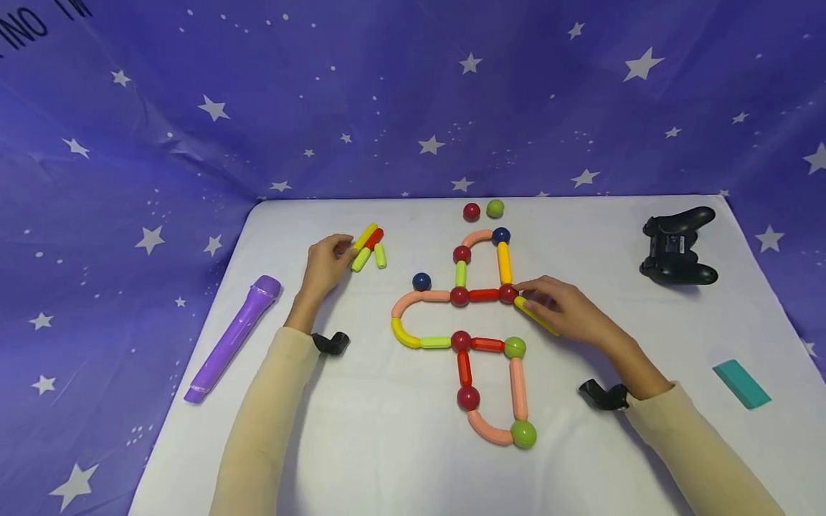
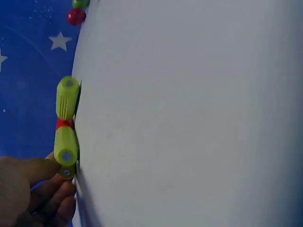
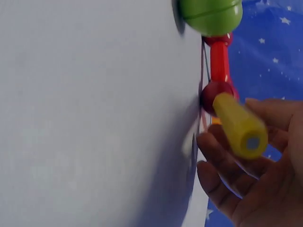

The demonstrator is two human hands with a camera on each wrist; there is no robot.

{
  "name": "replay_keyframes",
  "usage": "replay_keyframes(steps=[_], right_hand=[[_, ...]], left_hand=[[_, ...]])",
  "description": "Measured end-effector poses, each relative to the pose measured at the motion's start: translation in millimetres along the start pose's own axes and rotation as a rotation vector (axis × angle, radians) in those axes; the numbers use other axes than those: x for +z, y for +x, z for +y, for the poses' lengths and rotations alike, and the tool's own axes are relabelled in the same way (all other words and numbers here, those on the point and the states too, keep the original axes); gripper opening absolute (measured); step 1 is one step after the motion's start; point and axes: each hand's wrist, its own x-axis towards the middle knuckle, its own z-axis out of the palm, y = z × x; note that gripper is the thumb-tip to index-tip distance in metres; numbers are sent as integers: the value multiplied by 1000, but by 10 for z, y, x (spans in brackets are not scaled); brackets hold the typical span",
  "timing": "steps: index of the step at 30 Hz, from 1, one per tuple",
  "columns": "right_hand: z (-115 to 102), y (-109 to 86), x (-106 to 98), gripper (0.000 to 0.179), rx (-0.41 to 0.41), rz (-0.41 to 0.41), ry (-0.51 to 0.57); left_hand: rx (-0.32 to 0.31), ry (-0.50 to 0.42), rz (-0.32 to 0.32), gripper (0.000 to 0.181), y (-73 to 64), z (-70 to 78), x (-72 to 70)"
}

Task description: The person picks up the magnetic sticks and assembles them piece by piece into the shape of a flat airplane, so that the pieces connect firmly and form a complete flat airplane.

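Nearest the body, between the wrists and short of both hands: a lower loop of rods (image 1: 519, 387), with a green ball (image 1: 523, 434) at its near corner. Right of the right hand, a teal block (image 1: 742, 384); left of the left hand, a purple tube (image 1: 234, 339); both in the head view only.

At the right hand (image 1: 570, 309): curved loosely about a yellow rod (image 3: 239, 124) and the red ball (image 1: 508, 294) at its far end. Pinching or merely touching, cannot tell. In the right wrist view, a gray tip aimed back at the wrist, lost from above.

At the left hand (image 1: 327, 266): pinching a second yellow rod (image 1: 366, 234) between thumb and fingers. Just beside the fingertips, a red rod (image 1: 377, 235) and two light-green rods (image 2: 67, 100), with gray end discs plain only in the left wrist view.

Beyond the right fingertips, an upper loop (image 1: 505, 262) with a dark blue ball (image 1: 501, 236); farther, two loose balls (image 1: 472, 211), then a starry backdrop (image 1: 387, 86).
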Motion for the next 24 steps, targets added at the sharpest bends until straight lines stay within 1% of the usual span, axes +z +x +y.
replay_keyframes(steps=[4,7,8,10,11,13,14,16,17,18,19,21,24], right_hand=[[73,-35,-34,35,16,-25,39],[121,-91,-65,35,32,-45,64],[136,-112,-74,37,41,-57,67],[166,-161,-88,41,47,-87,76],[184,-184,-92,43,47,-100,77],[211,-229,-100,47,41,-116,85],[221,-248,-102,48,39,-119,91],[241,-275,-104,46,32,-113,104],[252,-284,-103,45,31,-110,109],[261,-291,-101,44,30,-106,115],[268,-295,-100,43,31,-103,119],[287,-299,-93,42,36,-99,121],[301,-292,-86,39,33,-98,122]], left_hand=[[-40,48,-58,33,86,58,-41],[-71,89,-107,35,104,69,-81],[-80,96,-113,36,100,58,-93],[-92,105,-108,37,73,40,-128],[-89,100,-92,37,55,32,-145],[-68,68,-51,36,15,46,-174],[-53,44,-33,36,-10,81,-184],[-10,-5,-17,36,-72,220,-179],[16,-33,-22,35,-110,313,-157],[45,-64,-42,35,-153,425,-121],[74,-97,-74,35,-204,550,-73],[135,-146,-160,35,-322,806,60],[218,-214,-330,34,-515,1169,313]])
